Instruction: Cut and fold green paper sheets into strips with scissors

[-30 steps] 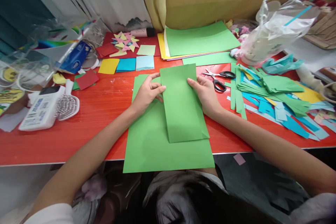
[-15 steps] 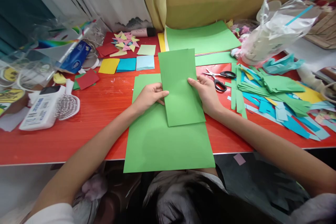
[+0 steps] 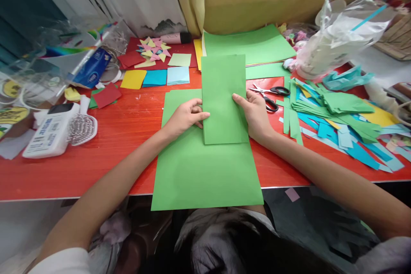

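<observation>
Shifting up-frame and straightening, the folded green sheet [image 3: 223,94] is sitting at centre over the large green sheet [image 3: 202,175]. Left hand [image 3: 184,117] and right hand [image 3: 256,116] are pinching its sides; folding done, scissors [image 3: 270,95] lying unused.

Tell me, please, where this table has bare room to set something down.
Bare red table lies between the hairbrush and the large green sheet, partly under the left forearm. Paper scraps and scissors crowd the right; coloured squares crowd the back.

Both hands — left hand [image 3: 186,116], right hand [image 3: 255,113] — gripping folded green paper [image 3: 223,98]
</observation>
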Tool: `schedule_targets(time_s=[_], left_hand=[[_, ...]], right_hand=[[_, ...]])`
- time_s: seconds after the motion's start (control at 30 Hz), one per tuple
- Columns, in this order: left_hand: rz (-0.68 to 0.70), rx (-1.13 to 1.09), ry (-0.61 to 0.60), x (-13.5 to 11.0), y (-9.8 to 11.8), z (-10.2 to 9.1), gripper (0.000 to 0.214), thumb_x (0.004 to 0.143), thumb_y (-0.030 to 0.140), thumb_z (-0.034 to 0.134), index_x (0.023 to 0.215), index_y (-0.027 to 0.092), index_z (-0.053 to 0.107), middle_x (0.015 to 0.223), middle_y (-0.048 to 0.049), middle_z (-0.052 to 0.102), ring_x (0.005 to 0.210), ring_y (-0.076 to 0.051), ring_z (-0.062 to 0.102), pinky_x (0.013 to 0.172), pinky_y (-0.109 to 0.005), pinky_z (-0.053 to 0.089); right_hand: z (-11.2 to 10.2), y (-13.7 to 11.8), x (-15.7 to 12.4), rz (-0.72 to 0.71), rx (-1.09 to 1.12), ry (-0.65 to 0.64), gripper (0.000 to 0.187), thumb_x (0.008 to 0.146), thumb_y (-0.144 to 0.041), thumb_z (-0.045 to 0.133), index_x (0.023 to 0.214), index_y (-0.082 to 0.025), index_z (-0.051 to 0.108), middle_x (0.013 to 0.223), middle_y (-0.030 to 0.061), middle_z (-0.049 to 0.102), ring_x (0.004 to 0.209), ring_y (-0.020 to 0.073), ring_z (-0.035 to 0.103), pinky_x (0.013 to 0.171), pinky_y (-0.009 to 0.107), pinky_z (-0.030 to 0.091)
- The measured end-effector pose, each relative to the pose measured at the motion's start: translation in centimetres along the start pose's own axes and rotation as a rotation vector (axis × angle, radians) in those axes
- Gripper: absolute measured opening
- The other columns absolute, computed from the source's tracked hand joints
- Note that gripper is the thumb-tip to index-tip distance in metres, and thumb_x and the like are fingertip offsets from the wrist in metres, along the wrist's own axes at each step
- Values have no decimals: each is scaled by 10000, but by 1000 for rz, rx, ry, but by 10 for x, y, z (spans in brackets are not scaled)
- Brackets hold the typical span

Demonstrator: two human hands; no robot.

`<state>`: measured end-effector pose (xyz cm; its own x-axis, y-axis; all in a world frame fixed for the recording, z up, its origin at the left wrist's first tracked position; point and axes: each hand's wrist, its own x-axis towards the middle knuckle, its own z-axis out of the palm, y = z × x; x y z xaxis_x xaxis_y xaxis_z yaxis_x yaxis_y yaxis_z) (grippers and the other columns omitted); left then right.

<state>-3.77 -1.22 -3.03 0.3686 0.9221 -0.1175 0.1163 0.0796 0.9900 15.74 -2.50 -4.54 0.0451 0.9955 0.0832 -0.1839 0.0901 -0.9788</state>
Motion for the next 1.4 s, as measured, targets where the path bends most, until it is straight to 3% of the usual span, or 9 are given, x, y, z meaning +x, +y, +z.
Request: schedule_targets(time_s=[0.4,0.67,0.8,1.0,1.4], left_hand=[[-2,-18,51,1,-3,0,433,657,315,735,996,138,534,577,68,543,551,-112,584,570,-265,509],[6,60,-26,-3,-2,3,529,643,353,755,1060,174,483,757,21,572,723,-129,584,618,-244,473],[41,155,-60,-9,-1,9,438,674,350,723,1001,177,487,798,15,535,765,-123,546,676,-251,434],[-2,188,-9,-11,-1,11,364,687,350,687,925,172,477,706,56,409,637,-81,435,617,-239,352],[1,183,-32,-9,-2,10,285,712,349,647,837,177,457,636,68,378,578,-77,399,567,-234,321]], right_hand=[[0,3,1,-27,23,-13,240,791,-412,618,947,-232,586,1070,29,677,950,205,646,804,354,539],[-1,-1,2,-82,26,83,276,806,-422,603,1003,-232,573,1108,35,666,1011,198,629,842,347,533],[-1,-2,4,-123,55,127,286,799,-437,608,994,-231,571,1119,35,662,1048,205,616,876,362,522],[-2,0,5,-117,96,125,258,782,-418,637,945,-227,576,1086,32,674,1039,211,623,883,377,526],[-1,-1,5,-108,90,126,296,771,-447,646,957,-229,572,1085,35,674,1065,217,610,881,377,528]])
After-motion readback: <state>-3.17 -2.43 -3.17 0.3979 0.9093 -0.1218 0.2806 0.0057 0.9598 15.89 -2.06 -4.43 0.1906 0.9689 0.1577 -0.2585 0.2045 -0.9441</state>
